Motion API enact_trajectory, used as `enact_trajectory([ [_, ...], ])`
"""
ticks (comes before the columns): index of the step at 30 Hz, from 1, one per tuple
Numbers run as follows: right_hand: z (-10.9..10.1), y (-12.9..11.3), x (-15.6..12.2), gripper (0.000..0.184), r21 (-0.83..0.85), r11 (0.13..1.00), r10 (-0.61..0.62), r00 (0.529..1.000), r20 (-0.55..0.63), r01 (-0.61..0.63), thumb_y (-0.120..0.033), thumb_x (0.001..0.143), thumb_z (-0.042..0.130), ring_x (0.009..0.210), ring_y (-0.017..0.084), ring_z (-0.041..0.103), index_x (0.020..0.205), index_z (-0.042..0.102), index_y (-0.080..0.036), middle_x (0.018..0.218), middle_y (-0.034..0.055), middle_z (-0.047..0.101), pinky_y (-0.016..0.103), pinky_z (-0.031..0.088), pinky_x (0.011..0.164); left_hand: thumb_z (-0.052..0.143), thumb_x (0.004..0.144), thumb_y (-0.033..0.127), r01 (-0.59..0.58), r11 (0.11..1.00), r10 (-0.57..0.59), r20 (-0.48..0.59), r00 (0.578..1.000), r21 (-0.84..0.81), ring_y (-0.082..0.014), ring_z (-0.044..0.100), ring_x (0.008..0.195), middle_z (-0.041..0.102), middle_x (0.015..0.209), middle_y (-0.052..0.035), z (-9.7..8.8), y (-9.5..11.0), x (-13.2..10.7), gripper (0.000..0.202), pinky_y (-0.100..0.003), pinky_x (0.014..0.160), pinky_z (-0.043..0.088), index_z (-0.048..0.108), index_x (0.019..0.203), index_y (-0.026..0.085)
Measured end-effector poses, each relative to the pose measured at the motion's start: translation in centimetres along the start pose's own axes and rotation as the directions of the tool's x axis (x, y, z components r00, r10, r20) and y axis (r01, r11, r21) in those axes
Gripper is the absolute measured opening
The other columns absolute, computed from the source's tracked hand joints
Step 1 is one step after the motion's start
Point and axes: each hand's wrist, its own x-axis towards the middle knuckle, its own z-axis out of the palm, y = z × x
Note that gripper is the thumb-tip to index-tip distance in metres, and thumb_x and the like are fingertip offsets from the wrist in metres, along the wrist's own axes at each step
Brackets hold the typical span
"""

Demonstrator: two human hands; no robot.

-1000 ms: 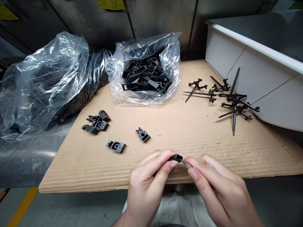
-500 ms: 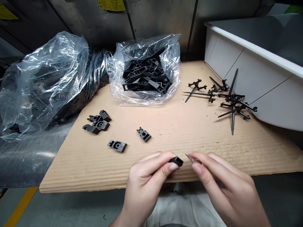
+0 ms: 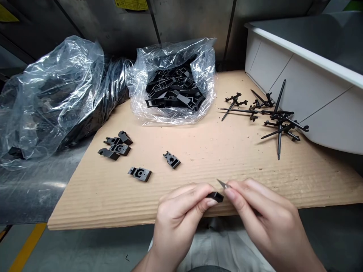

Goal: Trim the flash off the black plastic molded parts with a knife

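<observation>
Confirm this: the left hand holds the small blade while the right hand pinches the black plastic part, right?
No, they're swapped: the head view shows the right hand holding the small blade and the left hand pinching the black plastic part.

The left hand (image 3: 177,223) pinches a small black plastic part (image 3: 215,196) while the right hand (image 3: 263,215) holds a small blade (image 3: 221,184) just beside it, above a corrugated cardboard sheet (image 3: 227,162).

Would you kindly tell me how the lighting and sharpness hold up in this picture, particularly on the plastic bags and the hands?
In the head view, the clear plastic bag on the left shows bright glare streaks, the cardboard sheet has a pale washed-out patch, and the left hand and right hand look fairly sharp.
</observation>
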Motion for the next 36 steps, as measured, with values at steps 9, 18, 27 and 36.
enact_trajectory([
  [9,-0.6,0.1,0.0,0.009,0.162,0.984,0.073,0.997,0.036,-0.078,-0.019,0.084,0.052,0.068,0.010,0.061,0.092,0.057,-0.020,0.078,0.0008,0.062,0.015,0.047,0.057,0.060,0.078,0.006,-0.072,0.997,0.073,-0.002,0.997,0.037,-0.0087,0.060,0.068,0.065,0.074,0.0032,0.3,-0.4,0.1,0.017,-0.012,0.063,0.045,0.064,0.086,0.020],
  [18,-0.4,-1.5,1.0,0.018,0.270,0.962,-0.039,0.999,0.002,0.037,-0.002,0.078,0.052,0.062,0.009,0.054,0.083,0.055,-0.019,0.068,-0.0015,0.056,0.018,0.043,0.058,0.053,0.085,0.026,0.167,0.961,-0.066,0.405,0.912,-0.220,-0.0174,0.063,0.078,0.069,0.084,-0.0034,-1.5,0.5,0.9,0.020,-0.023,0.072,0.049,0.067,0.100,0.022],
  [27,-1.3,0.3,-0.6,0.028,0.135,0.989,-0.067,0.998,0.019,0.064,-0.006,0.085,0.045,0.075,0.009,0.061,0.110,0.052,-0.017,0.085,0.0041,0.059,0.015,0.047,0.067,0.064,0.078,0.017,0.113,0.954,-0.088,0.103,0.991,-0.276,-0.0136,0.059,0.090,0.065,0.092,0.0009,-0.5,-0.6,0.6,0.018,-0.018,0.082,0.045,0.069,0.092,0.027],
  [36,0.0,0.4,-0.5,0.011,0.083,0.992,-0.089,0.990,-0.109,0.098,-0.007,0.082,0.052,0.059,0.011,0.060,0.085,0.056,-0.017,0.071,0.0035,0.063,0.020,0.045,0.056,0.061,0.080,0.012,0.072,0.975,-0.051,0.106,0.993,-0.211,-0.0101,0.058,0.093,0.065,0.095,0.0037,-0.4,-0.2,0.7,0.024,-0.013,0.084,0.043,0.068,0.096,0.028],
])
